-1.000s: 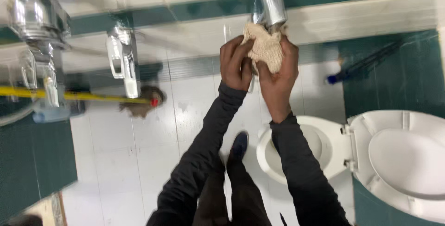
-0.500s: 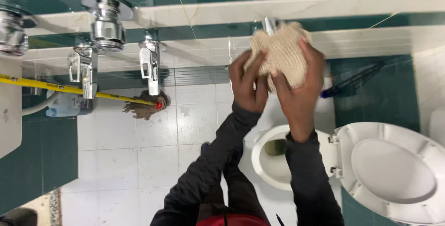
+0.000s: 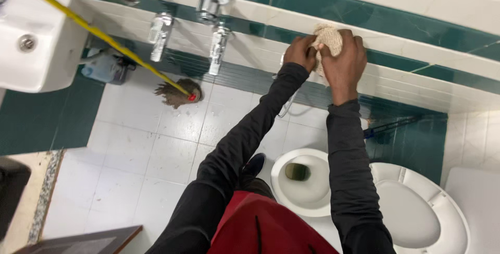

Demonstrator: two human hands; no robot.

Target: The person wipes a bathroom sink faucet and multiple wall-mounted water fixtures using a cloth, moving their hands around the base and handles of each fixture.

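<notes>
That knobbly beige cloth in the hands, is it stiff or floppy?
Probably floppy: the cloth bunches into a soft lump between the left hand and right hand. Its open knit looks light, and likely grippy rather than slippery.

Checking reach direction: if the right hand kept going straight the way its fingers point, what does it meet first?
The right hand already presses the beige knitted cloth between both hands; just past it lies the tiled wall. Whether a fitting sits under the cloth cannot be seen.
</notes>
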